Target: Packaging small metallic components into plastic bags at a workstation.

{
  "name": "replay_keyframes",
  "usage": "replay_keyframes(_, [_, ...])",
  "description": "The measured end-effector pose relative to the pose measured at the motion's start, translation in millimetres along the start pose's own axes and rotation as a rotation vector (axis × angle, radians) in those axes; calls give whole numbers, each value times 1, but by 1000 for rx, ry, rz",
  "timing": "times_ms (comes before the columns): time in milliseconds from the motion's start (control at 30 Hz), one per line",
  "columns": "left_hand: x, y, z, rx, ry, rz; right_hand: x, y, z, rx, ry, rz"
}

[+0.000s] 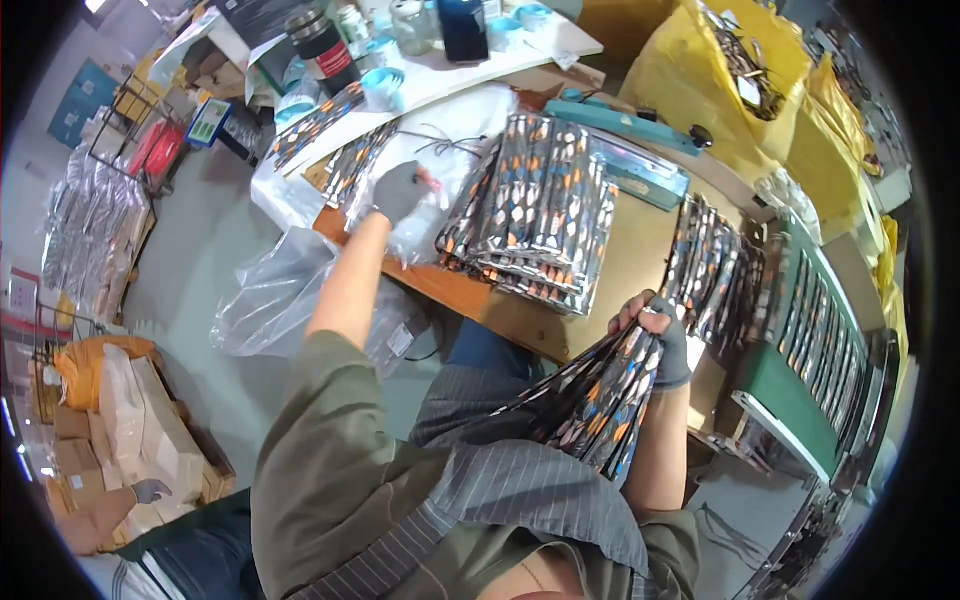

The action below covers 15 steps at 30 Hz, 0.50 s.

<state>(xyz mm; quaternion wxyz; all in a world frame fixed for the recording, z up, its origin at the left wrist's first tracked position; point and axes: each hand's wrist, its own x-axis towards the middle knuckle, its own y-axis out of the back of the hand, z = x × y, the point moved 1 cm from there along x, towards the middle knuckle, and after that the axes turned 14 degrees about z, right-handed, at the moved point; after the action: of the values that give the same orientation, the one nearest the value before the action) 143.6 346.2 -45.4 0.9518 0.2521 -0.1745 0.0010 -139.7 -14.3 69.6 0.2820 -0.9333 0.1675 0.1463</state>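
My right hand (655,335), in a grey glove with bare fingertips, is closed around the top of a bundle of long black patterned strips (600,405). Orange, white and blue leaf shapes cover the strips, which hang toward my lap. My left hand (403,192), gloved alike, reaches over clear plastic (425,240) at the table's left. Its fingers are curled, and whatever they hold is hidden. Thin black ties (440,142) lie just beyond it. Between my hands stands a stack of flat patterned bundles (535,200). More strips (712,270) lie beyond my right hand.
A green machine bed (800,400) carries rows of strips at the right. Yellow bags (700,75) stand at the back right. A white shelf (540,50) holds a flask (322,48) and jars. Another person's gloved hand (150,491) shows at lower left, near cartons (165,420).
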Motion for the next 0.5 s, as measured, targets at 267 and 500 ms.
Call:
replay_keyframes(267, [43,28,144,-829,157,106,4,25,-1,-112,6,11])
replay_keyframes(500, [-3,-20,-5,155,-100,193,-14,16,-11,-81,24,-48])
